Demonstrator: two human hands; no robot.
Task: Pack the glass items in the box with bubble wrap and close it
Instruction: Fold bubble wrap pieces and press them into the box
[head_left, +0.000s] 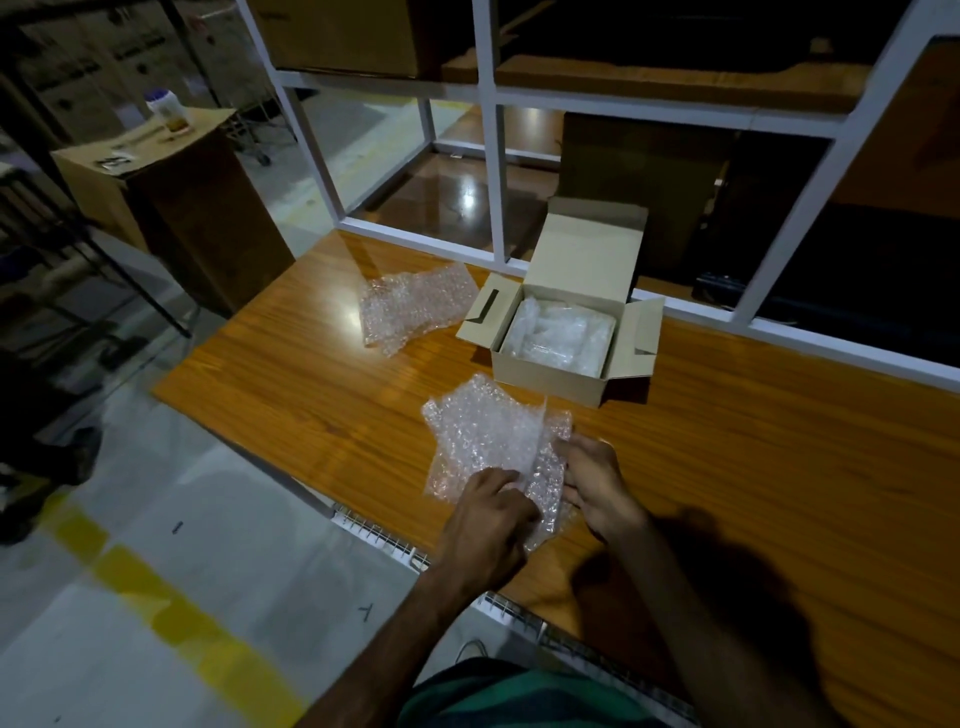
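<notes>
Bubble wrap sheet (493, 447) lies on the wooden tabletop (753, 441) near its front edge, both hands working on it. Left hand (488, 525): fingers curled onto the sheet's lower part, pressing or pinching it. Right hand (597, 483): fingers curled round the sheet's right edge, gripping a fold. Whether a glass item sits inside this sheet: cannot tell, too cloudy.

Box (566, 338) stands open behind the hands, well apart from them, lid flap up, side flaps out. Inside it, a pale wrapped bundle (561, 332) fills most of the floor; looks like packing already placed.

Second bubble wrap piece (415, 306) lies unused just left of the box.

Progress, judged: partway. Some contents appear packed; current sheet is being folded; spare sheet not yet used; box not yet closed.

Writing: none readable on box or wrap. Dark mark on left flap, not legible.
</notes>
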